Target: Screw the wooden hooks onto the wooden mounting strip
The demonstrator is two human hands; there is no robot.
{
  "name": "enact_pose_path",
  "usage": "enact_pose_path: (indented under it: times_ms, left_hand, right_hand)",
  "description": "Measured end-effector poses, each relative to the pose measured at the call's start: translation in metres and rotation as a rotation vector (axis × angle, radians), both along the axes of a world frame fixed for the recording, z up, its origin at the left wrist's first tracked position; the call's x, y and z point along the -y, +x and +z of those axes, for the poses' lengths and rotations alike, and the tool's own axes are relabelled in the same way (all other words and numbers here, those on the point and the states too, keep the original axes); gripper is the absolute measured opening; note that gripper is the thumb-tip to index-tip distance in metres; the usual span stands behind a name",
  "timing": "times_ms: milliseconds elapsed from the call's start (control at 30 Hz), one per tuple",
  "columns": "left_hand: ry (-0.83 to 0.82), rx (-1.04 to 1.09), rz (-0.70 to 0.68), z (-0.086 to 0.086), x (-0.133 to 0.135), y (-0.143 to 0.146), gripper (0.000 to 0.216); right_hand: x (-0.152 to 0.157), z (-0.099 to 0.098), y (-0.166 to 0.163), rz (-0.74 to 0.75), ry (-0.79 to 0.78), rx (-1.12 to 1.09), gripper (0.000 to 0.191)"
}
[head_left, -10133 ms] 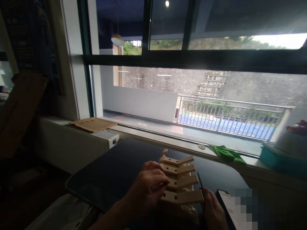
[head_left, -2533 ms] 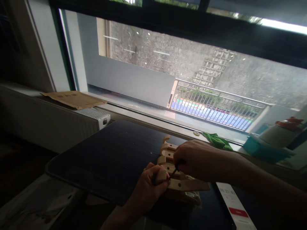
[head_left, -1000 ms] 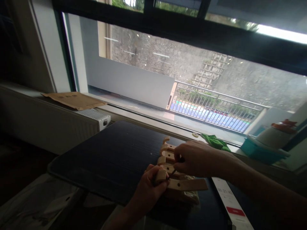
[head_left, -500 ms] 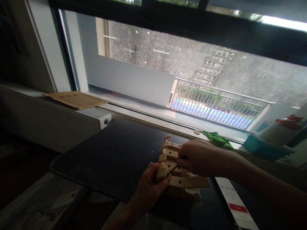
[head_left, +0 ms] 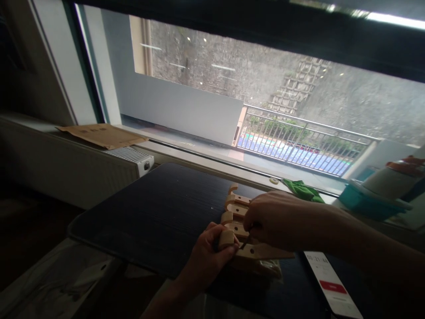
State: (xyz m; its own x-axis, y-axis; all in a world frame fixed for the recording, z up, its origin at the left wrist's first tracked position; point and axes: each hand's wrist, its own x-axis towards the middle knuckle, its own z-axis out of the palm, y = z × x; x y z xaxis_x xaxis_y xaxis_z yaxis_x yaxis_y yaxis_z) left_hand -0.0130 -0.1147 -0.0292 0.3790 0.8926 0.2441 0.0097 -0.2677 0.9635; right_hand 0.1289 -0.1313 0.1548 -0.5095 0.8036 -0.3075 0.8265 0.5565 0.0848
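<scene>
My left hand point(head_left: 206, 254) is closed around the curved end of the nearest wooden hook point(head_left: 226, 238), thumb and fingertips pressing its sides. This hook belongs to a row of light wooden hooks point(head_left: 236, 209) with small dark holes in their flat parts. My right hand point(head_left: 265, 221) is closed over the row and grips a thin dark rod-like tool point(head_left: 245, 243), slanting down to the nearest hook beside my left thumb. Its handle is hidden in my fingers, so its exact kind cannot be told. Under the row lies a clear plastic bag point(head_left: 265, 267).
The hooks lie on a dark tabletop point(head_left: 142, 212) by a window. A phone point(head_left: 332, 283) showing a timer lies to the right. Along the sill are a green cloth point(head_left: 303, 190), a teal basket point(head_left: 368, 201) and a roll of tape point(head_left: 274, 180). A brown envelope point(head_left: 102, 135) rests at left.
The tool now stands steeper and shows less of its length, its tip slightly farther right. My right hand has turned a little. My left hand keeps its hold on the hook. The view has shifted slightly.
</scene>
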Motion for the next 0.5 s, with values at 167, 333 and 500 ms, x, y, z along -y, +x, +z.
enact_pose_path:
  times_ms: [167, 333, 500]
  left_hand:
    - [0.003, -0.01, -0.014, 0.0004, -0.0016, 0.0, 0.002]
    - [-0.03, 0.026, -0.027, 0.0009, -0.0003, -0.0005, 0.007]
    - [-0.039, 0.034, -0.023, 0.0021, -0.0002, -0.0004, 0.005]
  right_hand:
    - [0.0023, -0.0045, 0.006, -0.017, 0.035, -0.06, 0.017]
    - [0.0033, -0.0069, 0.0071, -0.005, 0.061, -0.063, 0.019]
    - [0.0028, -0.0076, 0.0049, -0.005, 0.05, -0.048, 0.017]
